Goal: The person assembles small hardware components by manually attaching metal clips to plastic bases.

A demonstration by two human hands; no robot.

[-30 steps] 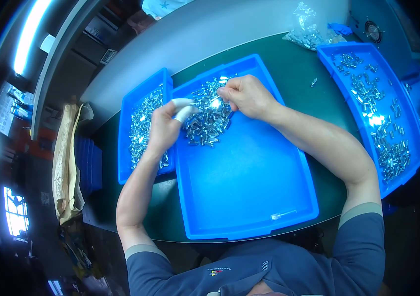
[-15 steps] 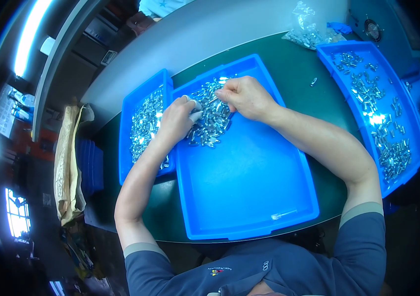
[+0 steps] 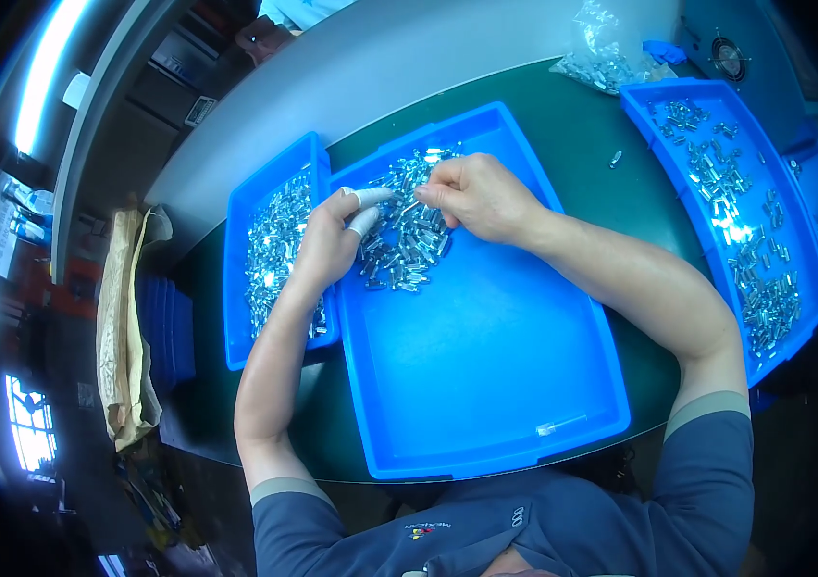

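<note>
Shiny metal parts (image 3: 404, 231), small and tube-like, heaped in the far-left corner of the big blue tray (image 3: 486, 385), right under both hands. Likely light, stiff and slick; best pinched one at a time across the middle, since a loose heap shifts and rolls. Left hand (image 3: 332, 240) curled over the heap's near-left side, white covers on two fingertips (image 3: 363, 210), fingers bent; cannot tell whether holding a part. Right hand (image 3: 481, 197) closed in a pinch at the heap's far edge, seemingly on one part, though too small to confirm. Beyond the left hand, a narrower blue tray (image 3: 236, 288) full of similar parts, rims touching. Toward the body, bare tray floor, roomy for sliding. Well off past the right forearm, another tray (image 3: 707, 144) on the green table (image 3: 582, 144).
</note>
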